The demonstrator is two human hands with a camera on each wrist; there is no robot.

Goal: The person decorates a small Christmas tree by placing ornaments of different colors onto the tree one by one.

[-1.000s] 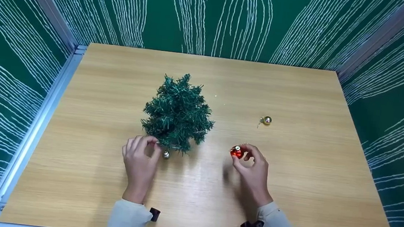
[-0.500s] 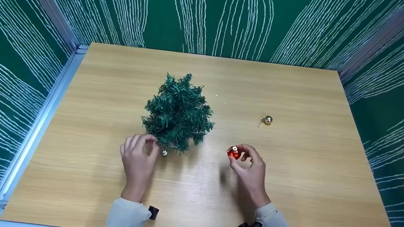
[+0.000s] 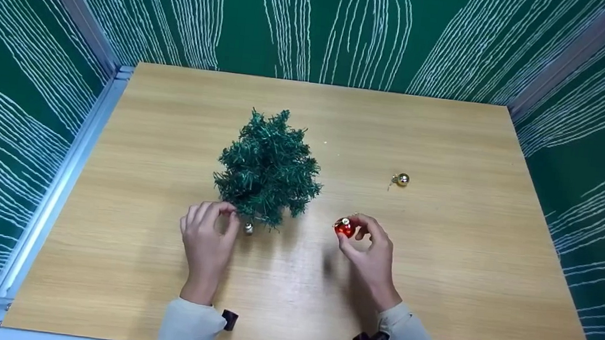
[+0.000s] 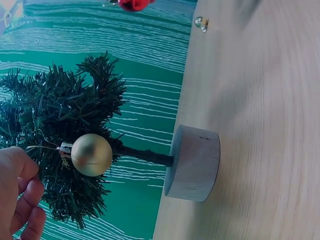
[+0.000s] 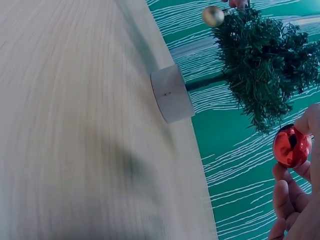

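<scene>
A small artificial Christmas tree (image 3: pixel 269 167) stands on a round pale base (image 4: pixel 195 164). At its near left edge, my left hand (image 3: pixel 210 239) pinches the thin thread of a gold bauble (image 4: pixel 92 155). The bauble hangs in front of the lower branches, its cap toward the fingers; in the head view only a small shiny part shows under the branches. To the right of the tree, my right hand (image 3: pixel 375 252) holds a red bauble (image 3: pixel 344 227) between thumb and fingers, above the table and apart from the branches.
Another gold bauble (image 3: pixel 402 179) with a thread lies on the wooden table (image 3: pixel 438 261), right of the tree. Green panels (image 3: pixel 360 31) with white streaks rise behind the table and at both sides. A metal rail (image 3: pixel 55 196) runs along the left edge.
My right hand has moved slightly left toward the tree with the red bauble. My left hand stays nearly in place at the branches; the tree has barely shifted in the view.
</scene>
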